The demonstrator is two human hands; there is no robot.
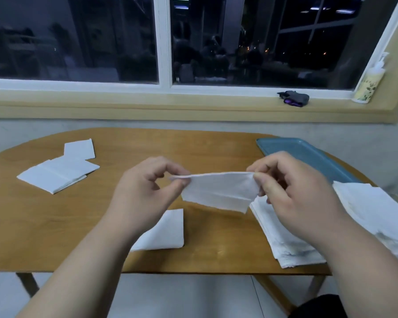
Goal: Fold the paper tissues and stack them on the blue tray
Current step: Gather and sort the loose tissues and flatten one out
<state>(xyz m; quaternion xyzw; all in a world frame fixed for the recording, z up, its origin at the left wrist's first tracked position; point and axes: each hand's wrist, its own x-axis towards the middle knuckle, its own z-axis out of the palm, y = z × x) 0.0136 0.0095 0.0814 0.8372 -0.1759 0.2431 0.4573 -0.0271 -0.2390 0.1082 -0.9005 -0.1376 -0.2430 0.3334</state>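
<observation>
The step in hand looks to be the fold itself. The tissue [218, 191] hangs in the air, stretched between the two hands, with a crease showing near its lower edge. The left hand [145, 191] pinches its upper left corner between thumb and forefinger. The right hand [292, 193] pinches the upper right corner the same way, its other fingers curled in.

To do this well, I would keep the top edge just taut and bring the two corners together evenly. The edges should match before any crease is pressed, and a flat patch of the desk [216, 255] is the best place for that. The paper is thin and limp, so a hard pull could tear it or skew the fold.

The held tissue sits to the left of the blue tray [308, 152] and nearer the person, above the desk and touching neither. A pile of tissues [285, 244] lies on the near side of the tray, partly under the right forearm. Folded pieces [55, 173] lie well to the tray's left, and another [163, 230] lies between them and the pile. No stack shows on the visible part of the tray, so the stacking seems not yet begun.
</observation>
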